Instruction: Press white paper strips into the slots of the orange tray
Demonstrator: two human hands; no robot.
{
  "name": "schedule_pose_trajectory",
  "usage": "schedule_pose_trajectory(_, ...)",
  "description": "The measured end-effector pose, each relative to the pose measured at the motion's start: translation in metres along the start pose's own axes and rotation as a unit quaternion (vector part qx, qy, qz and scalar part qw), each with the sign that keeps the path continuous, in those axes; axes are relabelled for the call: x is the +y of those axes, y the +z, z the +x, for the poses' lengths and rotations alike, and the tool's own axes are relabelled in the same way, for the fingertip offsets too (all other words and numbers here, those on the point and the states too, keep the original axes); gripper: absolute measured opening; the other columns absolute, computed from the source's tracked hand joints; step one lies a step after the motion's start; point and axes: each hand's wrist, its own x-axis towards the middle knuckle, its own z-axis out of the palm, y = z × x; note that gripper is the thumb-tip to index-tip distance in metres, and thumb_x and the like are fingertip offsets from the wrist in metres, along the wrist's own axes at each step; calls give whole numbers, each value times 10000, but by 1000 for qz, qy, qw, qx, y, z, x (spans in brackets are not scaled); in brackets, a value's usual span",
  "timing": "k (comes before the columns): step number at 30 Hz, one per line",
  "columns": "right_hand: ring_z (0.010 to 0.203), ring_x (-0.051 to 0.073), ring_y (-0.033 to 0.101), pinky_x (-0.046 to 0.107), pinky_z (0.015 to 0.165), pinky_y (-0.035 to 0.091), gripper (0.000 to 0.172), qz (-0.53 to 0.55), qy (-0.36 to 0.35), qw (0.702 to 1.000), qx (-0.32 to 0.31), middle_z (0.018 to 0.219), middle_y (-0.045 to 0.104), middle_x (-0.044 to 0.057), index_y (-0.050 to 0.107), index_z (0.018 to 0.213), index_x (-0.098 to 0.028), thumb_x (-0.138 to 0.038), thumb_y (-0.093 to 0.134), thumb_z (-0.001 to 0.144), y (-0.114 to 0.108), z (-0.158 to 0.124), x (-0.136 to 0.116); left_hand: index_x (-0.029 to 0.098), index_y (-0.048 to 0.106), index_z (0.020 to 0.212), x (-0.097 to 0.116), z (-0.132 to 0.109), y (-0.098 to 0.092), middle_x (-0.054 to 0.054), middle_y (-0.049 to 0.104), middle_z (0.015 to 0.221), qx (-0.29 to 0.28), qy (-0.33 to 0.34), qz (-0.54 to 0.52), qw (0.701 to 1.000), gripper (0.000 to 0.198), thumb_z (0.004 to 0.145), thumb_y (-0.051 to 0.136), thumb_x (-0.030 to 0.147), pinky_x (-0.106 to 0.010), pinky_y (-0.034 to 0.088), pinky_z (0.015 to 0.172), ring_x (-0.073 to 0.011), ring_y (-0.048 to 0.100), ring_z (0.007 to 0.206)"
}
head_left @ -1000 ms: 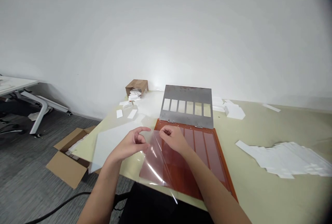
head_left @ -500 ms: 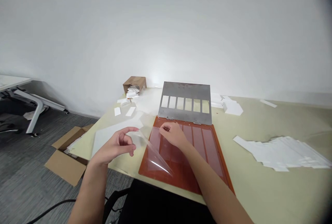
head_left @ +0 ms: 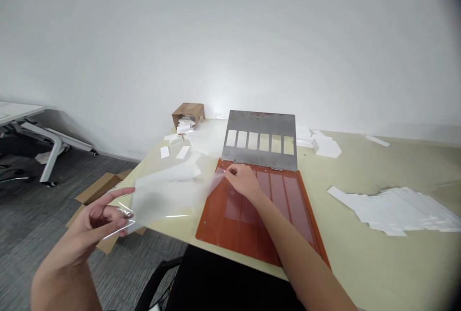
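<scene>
My left hand (head_left: 97, 224) is off the table's left front edge, pinching one end of a clear plastic film (head_left: 171, 205) between thumb and fingers. My right hand (head_left: 243, 181) pinches the film's other end above the upper left of an orange-brown board (head_left: 218, 229). The film stretches between my hands, leftward across the table. Long pale strips (head_left: 291, 191) lie side by side on the board under a glossy surface. A grey metal plate (head_left: 262, 121) with a row of rectangular windows is hinged to the board's back edge and stands raised.
White cards (head_left: 183, 152) and a small cardboard box (head_left: 189, 111) sit at the back left. White strips (head_left: 399, 210) lie fanned on the right; a white stack (head_left: 326, 147) is behind the board. An open carton (head_left: 95, 188) is on the floor at left, and a black chair (head_left: 216, 282) in front.
My left hand has moved left and down with its end of the film, drawing it off the board's lower left. My right hand stays nearly in place.
</scene>
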Motion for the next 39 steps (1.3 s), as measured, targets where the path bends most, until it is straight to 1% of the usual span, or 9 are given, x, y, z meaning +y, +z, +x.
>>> schedule_pose_trajectory(2,799,162,626,256,613,368,207,-18,17,1000,6,864,736,12,688,762,-235,-321,535,870,1,3,0,385,595,1270,-11,-1,-12,127,656,594,58,-7,8,998,545,757,779,374,-259,467,742,-134,634,702)
schedule_pose_trajectory(5,853,168,630,250,635,374,227,-52,35,998,14,920,740,22,709,820,-238,-317,509,894,1,9,1,246,550,1305,-26,2,-25,71,711,636,121,-44,19,991,819,582,874,456,-272,521,724,-190,668,733)
schedule_pose_trajectory(9,868,179,640,254,660,396,266,-108,57,992,16,952,735,49,720,898,-231,-294,462,922,-2,20,5,146,501,1322,-36,9,-31,24,707,614,140,-93,65,984,993,489,880,532,-292,523,641,-220,649,664)
schedule_pose_trajectory(16,955,212,669,289,748,446,313,-195,66,978,13,1037,721,79,689,1018,-239,-304,385,988,5,29,10,164,477,1289,-43,20,-25,67,647,551,154,-100,154,971,950,512,799,604,-291,509,677,-201,607,628)
schedule_pose_trajectory(22,998,217,664,299,764,455,308,-239,45,970,25,1134,692,87,607,1171,-237,-328,361,1010,10,23,1,220,506,1256,-59,49,-28,19,728,828,204,-96,275,935,626,728,665,516,-274,519,634,-171,657,610)
schedule_pose_trajectory(26,996,199,662,284,765,451,318,-254,34,967,15,1141,690,72,630,1122,-254,-315,335,1018,9,23,-1,214,550,1213,-59,74,-18,2,736,924,217,-61,423,878,403,851,551,390,-290,504,715,-178,675,691)
schedule_pose_trajectory(32,973,200,666,291,744,456,329,-273,29,962,3,1126,690,72,636,1090,-246,-303,320,1019,10,25,3,153,568,1300,-52,105,9,-130,689,1169,219,-2,487,845,444,927,455,366,-418,469,898,-290,660,977)
schedule_pose_trajectory(36,980,202,664,294,756,457,334,-282,31,959,0,1121,688,74,631,1093,-246,-290,308,1023,8,26,9,172,559,1340,-47,112,31,-179,538,1423,259,66,542,797,453,972,406,387,-579,327,1050,-374,505,1271)
schedule_pose_trajectory(39,981,199,663,294,764,458,346,-285,33,958,-3,1134,681,71,630,1103,-259,-295,294,1028,7,28,13,205,593,1285,-44,107,51,-155,566,1401,172,123,536,817,408,948,467,397,-552,353,1039,-334,526,1265)
